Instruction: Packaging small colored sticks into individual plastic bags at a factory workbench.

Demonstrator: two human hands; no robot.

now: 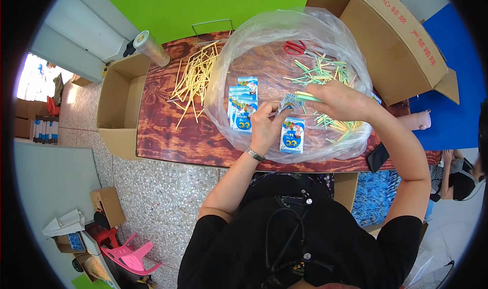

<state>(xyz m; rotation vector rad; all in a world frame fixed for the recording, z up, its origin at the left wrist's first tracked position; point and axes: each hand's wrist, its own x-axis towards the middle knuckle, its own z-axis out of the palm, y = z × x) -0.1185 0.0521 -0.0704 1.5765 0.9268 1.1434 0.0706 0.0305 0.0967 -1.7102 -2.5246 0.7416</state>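
My left hand (265,128) pinches a small blue-and-white packet (288,102), held upright with its top edge toward my right hand. My right hand (336,99) is closed on a few thin green-and-yellow sticks (307,96), their ends beside the packet's mouth. Whether the tips are inside it I cannot tell. Below the hands, a single printed packet (292,135) lies flat on clear plastic. More blue-and-white packets (243,110) overlap in a pile left of my left hand. Loose green and yellow sticks (322,69) lie scattered beyond and beneath my right hand.
A large clear plastic bag (221,65) is spread over the wood-patterned table (161,106). Red-handled scissors (295,48) rest on it. Plain yellow sticks (197,75) are heaped at its left. Cardboard boxes (394,47) stand right and left; a dark phone (377,157) lies near the front edge.
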